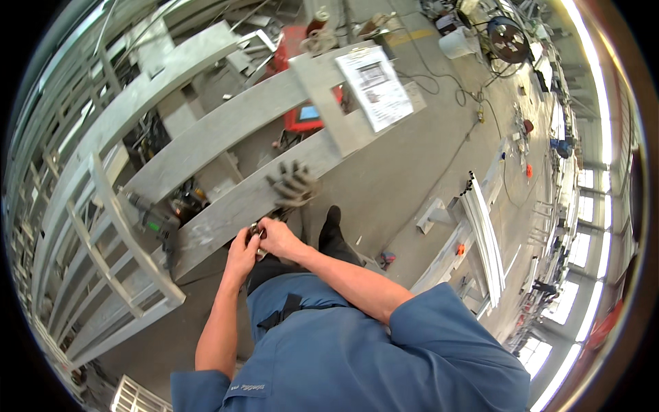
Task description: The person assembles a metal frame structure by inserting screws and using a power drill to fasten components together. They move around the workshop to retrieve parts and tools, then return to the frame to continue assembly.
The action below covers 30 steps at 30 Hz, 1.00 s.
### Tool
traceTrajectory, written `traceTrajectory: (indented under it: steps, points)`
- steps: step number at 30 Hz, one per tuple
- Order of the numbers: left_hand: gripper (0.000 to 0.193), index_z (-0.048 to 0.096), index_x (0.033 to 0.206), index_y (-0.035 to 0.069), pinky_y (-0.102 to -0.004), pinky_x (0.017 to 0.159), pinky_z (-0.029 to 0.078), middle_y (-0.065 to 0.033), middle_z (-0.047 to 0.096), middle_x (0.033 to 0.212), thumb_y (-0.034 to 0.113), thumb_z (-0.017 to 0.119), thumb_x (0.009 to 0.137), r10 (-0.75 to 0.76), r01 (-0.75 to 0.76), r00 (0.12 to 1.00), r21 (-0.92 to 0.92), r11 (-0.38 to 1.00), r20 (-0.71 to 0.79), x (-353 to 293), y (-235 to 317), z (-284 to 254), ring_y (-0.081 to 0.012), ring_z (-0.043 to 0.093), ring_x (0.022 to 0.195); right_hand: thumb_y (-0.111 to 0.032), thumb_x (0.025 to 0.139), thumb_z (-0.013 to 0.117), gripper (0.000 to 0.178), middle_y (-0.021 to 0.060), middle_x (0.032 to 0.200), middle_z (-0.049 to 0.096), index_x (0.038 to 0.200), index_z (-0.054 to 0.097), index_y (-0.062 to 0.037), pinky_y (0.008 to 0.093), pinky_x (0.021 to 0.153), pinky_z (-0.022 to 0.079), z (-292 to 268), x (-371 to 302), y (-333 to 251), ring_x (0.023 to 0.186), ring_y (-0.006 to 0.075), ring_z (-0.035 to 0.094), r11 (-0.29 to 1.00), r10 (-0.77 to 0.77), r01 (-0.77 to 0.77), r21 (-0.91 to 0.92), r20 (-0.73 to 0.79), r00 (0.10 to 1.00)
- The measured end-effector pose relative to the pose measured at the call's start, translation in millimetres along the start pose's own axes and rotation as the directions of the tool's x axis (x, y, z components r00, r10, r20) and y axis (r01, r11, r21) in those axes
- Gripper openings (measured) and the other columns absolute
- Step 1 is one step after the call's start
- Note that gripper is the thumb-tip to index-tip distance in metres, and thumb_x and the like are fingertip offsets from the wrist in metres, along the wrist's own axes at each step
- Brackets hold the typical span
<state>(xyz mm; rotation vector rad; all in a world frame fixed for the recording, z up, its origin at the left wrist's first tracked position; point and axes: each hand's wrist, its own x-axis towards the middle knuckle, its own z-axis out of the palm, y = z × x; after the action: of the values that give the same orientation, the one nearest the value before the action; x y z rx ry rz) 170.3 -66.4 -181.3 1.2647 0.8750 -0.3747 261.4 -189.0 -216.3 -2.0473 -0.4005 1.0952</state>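
Two bare hands close together in the head view, just below a grey work glove [295, 187]. Left hand [243, 251]: fingers curled in, pinched with hardly any gap on a small metallic piece [255, 228]. Right hand [279, 239]: also curled, fingertips gathered at the same piece and almost meeting those opposite. Small piece held below and slightly left of the glove, largely covered by fingers; perhaps some kind of fitting, but too hidden to tell for sure.

Directly under the glove, a broad grey beam [226, 207], slanting across in front of the hands and standing between them and everything beyond. Well left of the glove and lower, a power drill [159, 224] near the beam's end. Farther left again, a ladder-like metal frame [118, 215], blocking part of the long curved-looking rails behind. Above the glove, a red machine [296, 126] with a small bluish screen, partly cut off by the beam and by a flat crosswise plate [321, 96]. Up and right of the glove, a white printed sheet [375, 88], laid over part of the plate. Right of the glove and lower, a dark shoe [333, 217] on the floor. Far right, a bundle of long white bars [486, 240]. Far up and right, a white bucket [456, 45].
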Motion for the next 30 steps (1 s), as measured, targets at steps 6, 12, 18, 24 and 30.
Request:
traceTrajectory:
  steps: [6,12,18,24,30]
  points:
    - [0.027,0.064,0.120,-0.001,-0.0277,0.073,0.049,-0.0050,0.066,0.093,0.012,0.059,0.097,0.192,-0.208,0.974,0.141,0.968,0.116,2,19,123,-0.0106,0.058,0.080,-0.015,0.078,0.078,0.032,0.0097,0.081,0.069,0.100,0.065,0.0037,0.0312,0.067,0.053,-130,-55,65,0.073,0.0152,0.064,0.964,-0.067,0.055,0.258,0.038,0.997]
    - [0.027,0.065,0.119,-0.003,-0.0294,0.078,0.051,-0.0089,0.070,0.100,0.010,0.057,0.096,0.303,-0.368,0.920,0.279,0.887,0.250,2,92,324,-0.0145,0.062,0.089,-0.006,0.082,0.077,0.035,0.0043,0.097,0.068,0.112,0.062,0.0003,0.0282,0.076,0.055,-288,-137,152,0.087,0.0113,0.064,0.777,-0.066,0.150,0.612,-0.159,0.985]
    - [0.028,0.066,0.121,-0.004,-0.0230,0.062,0.045,-0.0031,0.068,0.091,0.005,0.061,0.095,0.293,-0.304,0.834,-0.054,0.951,0.468,4,160,477,-0.0071,0.055,0.073,-0.005,0.095,0.061,0.033,0.0094,0.115,0.067,0.127,0.059,0.0026,0.0311,0.087,0.054,-429,-237,185,0.101,0.0159,0.065,0.480,-0.026,0.375,0.793,-0.415,0.910]
    - [0.028,0.066,0.120,-0.003,-0.0239,0.064,0.046,-0.0033,0.068,0.095,0.001,0.065,0.093,0.200,-0.167,0.760,-0.112,0.980,0.618,12,174,539,-0.0081,0.055,0.076,-0.013,0.101,0.058,0.025,0.0090,0.111,0.069,0.121,0.063,0.0022,0.0320,0.084,0.055,-469,-268,212,0.097,0.0167,0.066,0.462,0.091,0.494,0.737,-0.593,0.800]
    - [0.026,0.068,0.109,-0.003,-0.0227,0.064,0.049,-0.0023,0.068,0.089,0.001,0.075,0.085,0.338,-0.342,0.830,-0.074,0.937,0.444,31,175,549,-0.0078,0.057,0.074,-0.012,0.098,0.061,0.027,0.0056,0.107,0.068,0.122,0.062,0.0007,0.0308,0.085,0.054,-484,-241,202,0.096,0.0128,0.064,0.475,0.143,0.446,0.759,-0.566,0.812]
